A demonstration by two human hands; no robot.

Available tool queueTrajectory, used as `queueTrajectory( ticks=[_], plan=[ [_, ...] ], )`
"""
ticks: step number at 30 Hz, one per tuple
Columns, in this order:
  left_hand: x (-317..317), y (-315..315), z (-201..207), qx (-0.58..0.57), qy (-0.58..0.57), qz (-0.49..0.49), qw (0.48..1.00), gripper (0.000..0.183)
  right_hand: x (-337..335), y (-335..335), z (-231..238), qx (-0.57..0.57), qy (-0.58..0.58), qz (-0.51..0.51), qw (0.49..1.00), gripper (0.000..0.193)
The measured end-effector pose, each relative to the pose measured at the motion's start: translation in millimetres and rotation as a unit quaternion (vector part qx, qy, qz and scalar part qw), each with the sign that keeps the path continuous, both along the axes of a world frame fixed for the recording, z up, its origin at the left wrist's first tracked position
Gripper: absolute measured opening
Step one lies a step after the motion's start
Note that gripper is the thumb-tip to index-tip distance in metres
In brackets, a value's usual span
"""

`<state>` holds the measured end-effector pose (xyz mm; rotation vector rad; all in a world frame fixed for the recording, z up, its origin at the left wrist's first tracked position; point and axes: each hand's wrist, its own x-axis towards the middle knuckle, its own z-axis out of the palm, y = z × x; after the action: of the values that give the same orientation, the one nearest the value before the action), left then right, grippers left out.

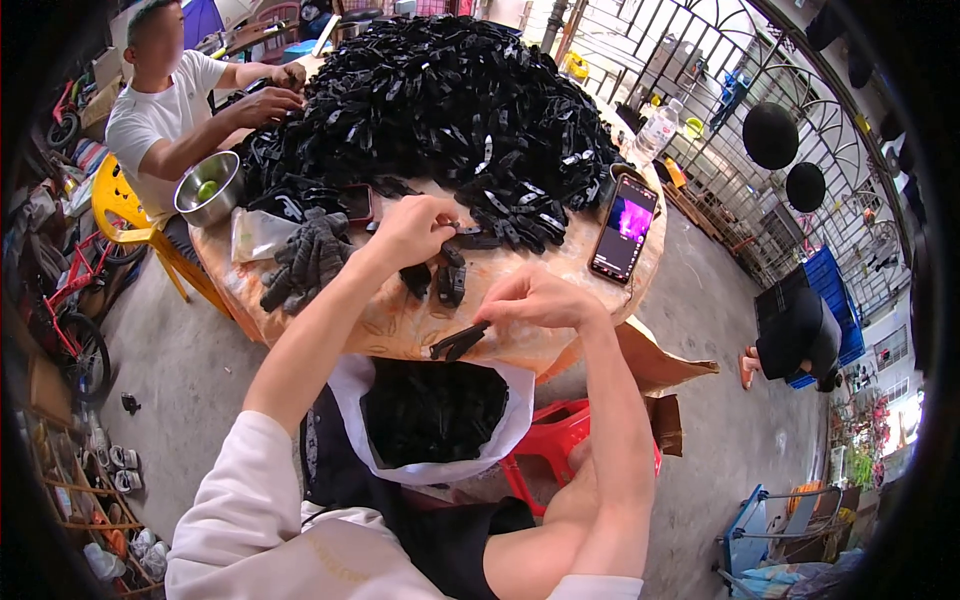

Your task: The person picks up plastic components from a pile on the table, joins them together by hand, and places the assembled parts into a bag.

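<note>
My right hand pinches a folded black strap by one end, over the front edge of the table and just above an open white sack. Black pieces fill much of the sack. Farther in, my left hand has its fingers closed at the near edge of a large heap of black straps; what they grip is too small to make out. Between my hands a few loose black straps lie on the orange-patterned tablecloth.
A phone with a lit screen leans at the table's right. Grey knitted gloves, a plastic bag and a metal bowl sit left. Across there, another person handles the heap. A red stool stands below.
</note>
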<state>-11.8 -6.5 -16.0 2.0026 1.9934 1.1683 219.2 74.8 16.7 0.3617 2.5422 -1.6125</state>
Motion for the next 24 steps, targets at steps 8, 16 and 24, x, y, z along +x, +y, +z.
queueTrajectory(
  ticks=[8, 16, 24],
  plan=[
    [0.7, 2.1, 0.1, -0.04, 0.023, 0.052, 0.998, 0.02, -18.7, -26.9, -16.7, 0.146, 0.182, -0.079, 0.969, 0.036],
    [-7.7, -5.6, 0.6, -0.054, -0.013, -0.021, 0.998, 0.022, -31.2, -39.5, -25.7, 0.428, 0.188, -0.087, 0.88, 0.032],
    [-11.3, -0.6, -8.6, 0.017, 0.039, 0.009, 0.999, 0.027, -34.8, -34.5, -33.7, 0.448, 0.205, -0.148, 0.857, 0.032]
  ],
)
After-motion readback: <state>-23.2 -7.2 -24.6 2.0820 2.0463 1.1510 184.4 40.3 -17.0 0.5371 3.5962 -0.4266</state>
